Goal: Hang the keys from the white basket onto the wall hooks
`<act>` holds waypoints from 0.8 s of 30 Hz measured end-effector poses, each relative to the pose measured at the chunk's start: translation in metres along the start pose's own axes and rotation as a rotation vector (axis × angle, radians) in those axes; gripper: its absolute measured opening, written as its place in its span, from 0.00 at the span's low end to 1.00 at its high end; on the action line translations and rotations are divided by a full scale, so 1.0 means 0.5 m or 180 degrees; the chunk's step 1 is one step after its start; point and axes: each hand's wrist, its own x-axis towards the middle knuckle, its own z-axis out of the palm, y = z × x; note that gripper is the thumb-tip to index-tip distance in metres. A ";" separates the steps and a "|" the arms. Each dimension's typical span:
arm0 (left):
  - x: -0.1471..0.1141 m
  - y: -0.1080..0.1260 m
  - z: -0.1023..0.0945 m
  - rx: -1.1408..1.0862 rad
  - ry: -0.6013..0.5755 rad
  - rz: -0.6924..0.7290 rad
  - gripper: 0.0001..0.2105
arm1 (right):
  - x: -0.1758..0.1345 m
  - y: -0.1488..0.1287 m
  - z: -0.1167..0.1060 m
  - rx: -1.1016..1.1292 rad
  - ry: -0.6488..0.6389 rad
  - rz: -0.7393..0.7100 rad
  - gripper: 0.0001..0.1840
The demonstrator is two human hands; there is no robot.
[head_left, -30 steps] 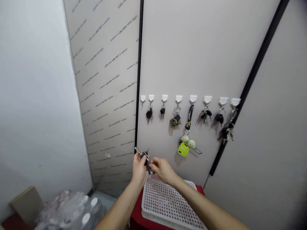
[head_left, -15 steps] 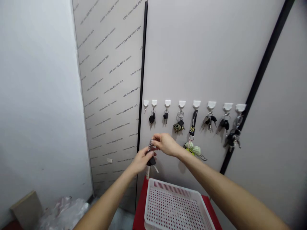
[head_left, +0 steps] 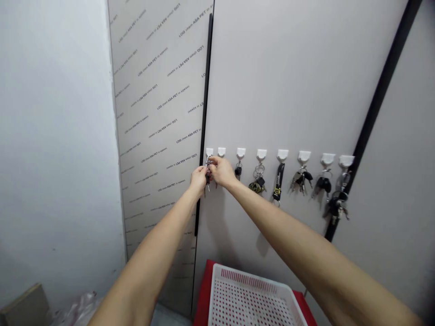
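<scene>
A bunch of keys point(head_left: 208, 179) with a dark fob is at the leftmost white hook point(head_left: 210, 152), held between my two hands. My left hand point(head_left: 199, 181) pinches it from the left side. From the right, the fingers of my right hand point(head_left: 222, 173) are closed at the metal ring close under the hook. Whether the ring is over the hook's tip is too small to tell. The second hook point(head_left: 221, 152) is just above my right hand, which mostly covers the keys on it.
Farther right, small keys point(head_left: 238, 170), keys with a round patterned charm point(head_left: 257, 184), a black strap point(head_left: 278, 181) and several more key bunches point(head_left: 302, 177) hang in a row. Below is a white perforated basket point(head_left: 251, 276) on a red surface point(head_left: 204, 290). A black vertical strip point(head_left: 205, 99) runs beside the hooks.
Both hands have risen with the keys from above the basket to the leftmost hook. The camera view has shifted slightly, and my right forearm now covers the green and white charms below the strap.
</scene>
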 end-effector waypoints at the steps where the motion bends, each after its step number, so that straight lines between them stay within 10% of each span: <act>1: 0.005 -0.003 0.000 0.0020 0.0021 -0.0069 0.05 | 0.002 0.004 0.004 -0.0123 -0.0011 -0.0002 0.17; 12: -0.009 -0.074 -0.029 0.0312 0.0052 -0.0526 0.13 | -0.042 0.031 0.024 -0.0606 -0.0484 -0.0217 0.19; 19: -0.152 -0.194 -0.097 0.0928 0.0469 -0.0938 0.09 | -0.250 0.160 0.027 -0.0080 -0.1166 0.0193 0.18; 24: -0.227 -0.241 -0.064 0.1179 -0.0104 -0.1045 0.14 | -0.376 0.264 -0.002 0.0381 -0.1835 0.1118 0.19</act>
